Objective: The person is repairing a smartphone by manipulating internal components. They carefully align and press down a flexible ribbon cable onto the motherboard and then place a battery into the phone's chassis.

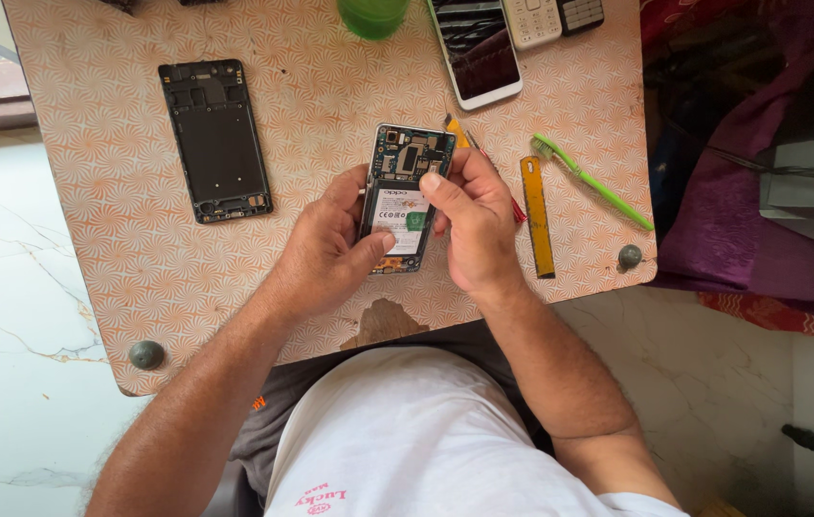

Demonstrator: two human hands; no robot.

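Note:
An opened phone (403,182) with its back removed lies between my hands over the patterned table (120,249), showing a white battery and a circuit board at the top. My left hand (330,244) grips its left edge, thumb resting on the battery's lower part. My right hand (472,225) holds the right edge, its index finger pressing near the top of the battery. A thin tool with an orange tip (457,130) pokes out behind my right hand; I cannot tell whether that hand grips it.
A black phone back frame (215,139) lies at the left. A white-rimmed phone (479,53), a keypad phone (533,19) and a green cup (371,14) sit at the far edge. An orange ruler (537,215) and green toothbrush (590,180) lie right. Purple cloth (751,191) beyond.

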